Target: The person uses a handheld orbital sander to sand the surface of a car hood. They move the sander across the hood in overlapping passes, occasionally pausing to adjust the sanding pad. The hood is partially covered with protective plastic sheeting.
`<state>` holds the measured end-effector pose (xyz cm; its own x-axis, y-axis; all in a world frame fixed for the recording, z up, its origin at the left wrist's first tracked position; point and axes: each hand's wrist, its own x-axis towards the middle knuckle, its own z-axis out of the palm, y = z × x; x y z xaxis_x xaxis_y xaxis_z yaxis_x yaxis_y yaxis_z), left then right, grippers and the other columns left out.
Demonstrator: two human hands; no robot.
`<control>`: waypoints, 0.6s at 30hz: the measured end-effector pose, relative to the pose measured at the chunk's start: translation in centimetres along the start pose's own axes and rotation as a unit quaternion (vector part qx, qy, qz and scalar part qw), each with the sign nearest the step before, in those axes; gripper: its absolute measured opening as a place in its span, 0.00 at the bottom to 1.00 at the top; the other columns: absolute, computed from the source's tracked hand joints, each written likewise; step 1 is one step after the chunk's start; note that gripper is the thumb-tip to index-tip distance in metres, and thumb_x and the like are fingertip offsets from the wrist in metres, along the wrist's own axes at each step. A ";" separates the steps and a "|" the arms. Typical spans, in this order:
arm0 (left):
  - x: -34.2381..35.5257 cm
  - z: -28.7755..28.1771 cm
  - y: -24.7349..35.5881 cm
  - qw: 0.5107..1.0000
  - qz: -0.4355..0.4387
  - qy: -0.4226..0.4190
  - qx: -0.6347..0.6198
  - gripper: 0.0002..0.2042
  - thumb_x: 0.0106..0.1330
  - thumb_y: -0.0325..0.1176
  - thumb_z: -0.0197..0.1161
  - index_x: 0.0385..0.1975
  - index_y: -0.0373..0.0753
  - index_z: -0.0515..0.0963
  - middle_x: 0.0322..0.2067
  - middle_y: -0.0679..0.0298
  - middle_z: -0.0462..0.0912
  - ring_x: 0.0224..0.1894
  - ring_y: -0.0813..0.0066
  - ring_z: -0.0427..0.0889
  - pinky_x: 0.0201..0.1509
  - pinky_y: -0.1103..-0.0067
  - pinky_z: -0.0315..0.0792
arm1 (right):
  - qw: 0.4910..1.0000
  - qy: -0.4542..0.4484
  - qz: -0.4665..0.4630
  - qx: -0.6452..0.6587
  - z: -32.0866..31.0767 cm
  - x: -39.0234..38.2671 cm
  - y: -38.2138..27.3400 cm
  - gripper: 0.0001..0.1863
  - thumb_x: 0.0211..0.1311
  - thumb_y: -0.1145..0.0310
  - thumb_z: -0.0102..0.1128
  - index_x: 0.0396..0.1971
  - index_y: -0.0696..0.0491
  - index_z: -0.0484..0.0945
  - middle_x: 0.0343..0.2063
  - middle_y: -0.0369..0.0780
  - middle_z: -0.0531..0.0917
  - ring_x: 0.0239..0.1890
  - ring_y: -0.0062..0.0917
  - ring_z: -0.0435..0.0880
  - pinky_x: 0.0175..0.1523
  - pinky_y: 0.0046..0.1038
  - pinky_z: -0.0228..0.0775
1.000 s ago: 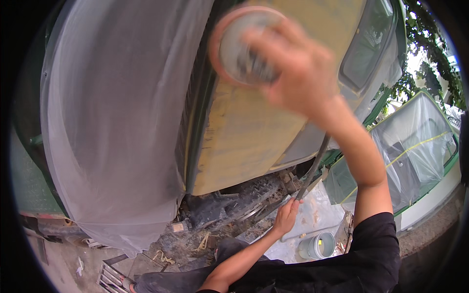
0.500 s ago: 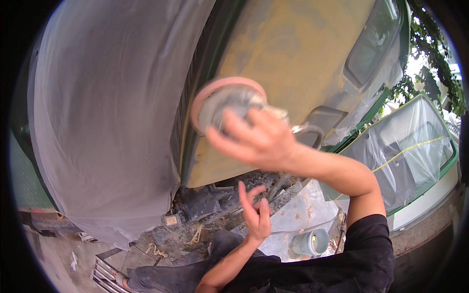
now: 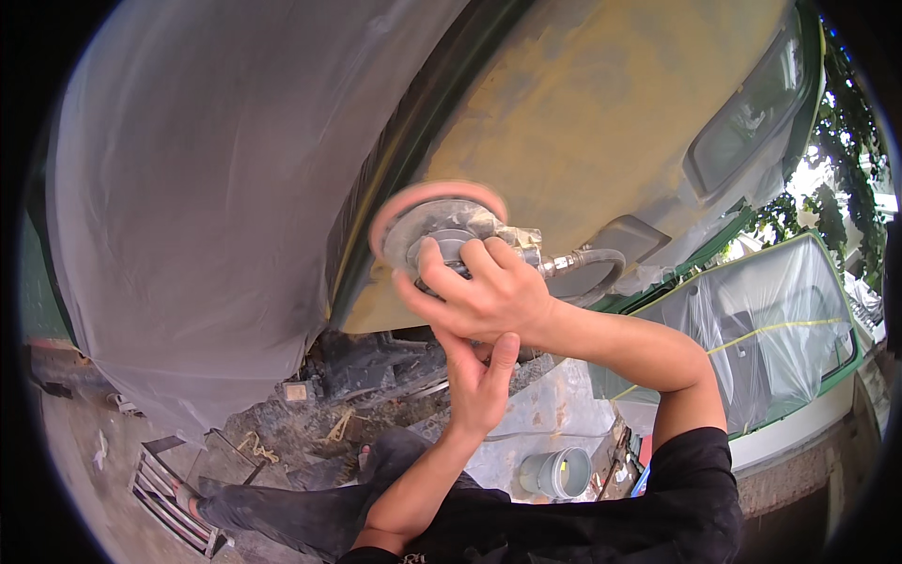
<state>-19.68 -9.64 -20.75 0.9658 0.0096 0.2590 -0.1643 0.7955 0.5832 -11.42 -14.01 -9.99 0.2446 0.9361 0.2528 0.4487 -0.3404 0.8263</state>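
Observation:
My right hand (image 3: 493, 291) is wrapped over a round air sander (image 3: 446, 224) with a pinkish disc. The disc's rim is blurred, and it lies at the left edge of a yellowish, patchy vehicle panel (image 3: 564, 122) with dark green trim. From the sander a metal fitting leads into a grey hose (image 3: 601, 258). Just below my right hand, my left hand (image 3: 482, 390) is raised with its palm showing and its thumb stretched up. Its other fingers are partly hidden behind my right hand; whether they touch the sander I cannot tell.
Grey plastic sheeting (image 3: 216, 188) covers the bodywork at left. A grey bucket (image 3: 556, 473) stands by a pale sheet on the ground. At right leans a green-framed window panel (image 3: 752, 329) wrapped in clear plastic. A metal step (image 3: 174, 503) is by my foot.
My left hand has risen from below to just under the right hand. My right hand still holds the sander, now slightly lower in the picture. The whole view has shifted a little.

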 end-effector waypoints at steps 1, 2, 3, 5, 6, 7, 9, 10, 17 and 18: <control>-0.2 -0.3 -0.2 1.000 -0.010 0.006 0.003 0.40 0.77 0.50 0.60 0.73 0.31 0.44 0.51 0.53 0.76 0.31 0.79 0.76 0.31 0.83 0.74 | 1.000 -0.001 -0.001 0.003 0.2 -0.2 -0.4 0.17 0.50 0.58 0.62 0.43 0.40 0.84 0.42 0.36 0.80 0.26 0.23 0.72 0.27 0.25 0.63; 0.5 -0.3 -0.6 1.000 0.019 -0.011 0.019 0.43 0.77 0.50 0.61 0.75 0.31 0.41 0.53 0.52 0.75 0.33 0.80 0.77 0.32 0.84 0.74 | 1.000 0.007 0.006 -0.015 -0.2 0.7 0.4 0.17 0.51 0.59 0.62 0.43 0.39 0.84 0.40 0.34 0.79 0.25 0.22 0.72 0.27 0.24 0.64; 0.9 -0.3 -1.1 0.998 0.044 -0.028 0.034 0.46 0.76 0.50 0.63 0.76 0.32 0.38 0.56 0.51 0.73 0.35 0.80 0.77 0.32 0.85 0.73 | 1.000 0.014 0.019 -0.016 -0.8 1.5 1.6 0.17 0.50 0.59 0.62 0.44 0.38 0.83 0.39 0.33 0.79 0.25 0.22 0.71 0.26 0.24 0.64; 3.1 1.0 1.8 0.994 0.078 -0.060 0.056 0.48 0.76 0.47 0.64 0.78 0.33 0.34 0.61 0.49 0.71 0.40 0.77 0.80 0.36 0.83 0.75 | 0.998 0.037 0.041 -0.012 -2.0 3.2 4.7 0.18 0.50 0.59 0.63 0.44 0.37 0.83 0.36 0.32 0.77 0.25 0.21 0.71 0.25 0.24 0.65; 3.7 2.7 3.1 0.993 0.085 -0.072 0.047 0.50 0.76 0.46 0.65 0.79 0.33 0.32 0.63 0.47 0.69 0.44 0.76 0.81 0.38 0.82 0.76 | 0.998 0.018 0.060 -0.007 -3.2 3.6 6.6 0.21 0.46 0.61 0.65 0.45 0.38 0.85 0.38 0.33 0.81 0.26 0.23 0.76 0.27 0.26 0.69; 4.5 3.5 4.5 0.991 0.112 -0.062 0.049 0.51 0.75 0.44 0.66 0.79 0.34 0.30 0.66 0.46 0.68 0.47 0.73 0.81 0.41 0.80 0.78 | 0.996 0.023 0.082 0.004 -3.7 4.7 7.7 0.24 0.42 0.63 0.67 0.46 0.39 0.86 0.40 0.34 0.84 0.28 0.25 0.81 0.28 0.27 0.72; 4.6 3.8 4.9 0.986 0.141 -0.056 0.071 0.52 0.75 0.41 0.67 0.80 0.35 0.27 0.69 0.44 0.65 0.54 0.68 0.81 0.48 0.77 0.79 | 0.996 0.018 0.085 0.034 -4.4 5.4 8.1 0.25 0.41 0.63 0.69 0.46 0.40 0.87 0.40 0.36 0.84 0.30 0.27 0.84 0.30 0.27 0.74; 4.3 3.5 4.8 0.983 0.148 -0.058 0.095 0.52 0.74 0.40 0.67 0.80 0.36 0.27 0.70 0.44 0.64 0.57 0.66 0.80 0.51 0.75 0.79 | 0.996 0.022 0.078 0.040 -3.9 5.2 7.5 0.25 0.42 0.63 0.68 0.47 0.40 0.87 0.40 0.36 0.84 0.30 0.26 0.83 0.30 0.27 0.74; -2.3 -1.8 -3.3 0.999 0.037 0.038 0.012 0.52 0.76 0.34 0.64 0.79 0.42 0.21 0.58 0.53 0.73 0.43 0.75 0.81 0.44 0.80 0.77 | 0.999 -0.021 0.008 0.035 1.2 -0.4 -3.1 0.26 0.47 0.58 0.63 0.51 0.35 0.85 0.43 0.35 0.83 0.25 0.21 0.73 0.28 0.24 0.69; -2.5 -2.0 -3.7 0.998 0.040 0.045 0.004 0.53 0.76 0.34 0.64 0.79 0.42 0.21 0.57 0.54 0.73 0.41 0.76 0.80 0.43 0.81 0.77 | 0.999 -0.019 0.004 0.041 1.7 -0.7 -3.5 0.26 0.47 0.58 0.63 0.51 0.35 0.85 0.44 0.35 0.83 0.25 0.21 0.72 0.28 0.24 0.70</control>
<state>-21.08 -11.39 -25.04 0.9637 0.1273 0.2349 -0.2427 0.7848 0.5703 -11.75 -13.64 -13.93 0.2794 0.9300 0.2386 0.5151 -0.3549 0.7802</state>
